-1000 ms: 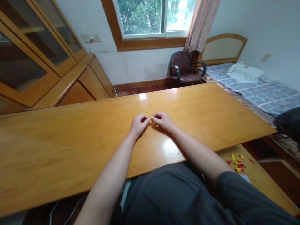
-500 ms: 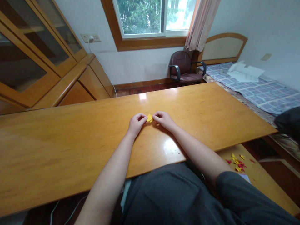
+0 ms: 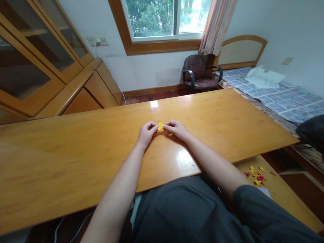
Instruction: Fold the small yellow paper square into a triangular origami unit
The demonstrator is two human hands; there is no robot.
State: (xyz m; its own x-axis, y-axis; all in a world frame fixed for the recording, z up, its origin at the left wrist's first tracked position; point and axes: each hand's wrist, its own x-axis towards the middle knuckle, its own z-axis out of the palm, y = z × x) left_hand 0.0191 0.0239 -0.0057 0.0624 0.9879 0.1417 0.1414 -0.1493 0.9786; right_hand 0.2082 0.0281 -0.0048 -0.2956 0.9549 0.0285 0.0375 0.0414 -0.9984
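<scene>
Between my two hands is a small piece of folded yellow paper [image 3: 160, 126], just above the middle of the wooden table [image 3: 76, 162]. My left hand [image 3: 147, 133] pinches its left side between thumb and forefinger. From the other side, my right hand [image 3: 177, 129] grips its right edge in the same kind of pinch. The fingertips cover parts of the paper, and its exact folded shape is too small to make out.
On a lower wooden surface [image 3: 286, 199] at the right lie several small red and yellow folded papers [image 3: 257, 175]. Beyond the table stand a brown armchair [image 3: 196, 72] and a bed with a checked cover [image 3: 273, 96]. A glass-door cabinet [image 3: 45, 67] fills the left.
The yellow paper has turned slightly in my fingers and shows a flatter, more diamond-like outline. My right fingertips have shifted a little to the left; my arms stay nearly still.
</scene>
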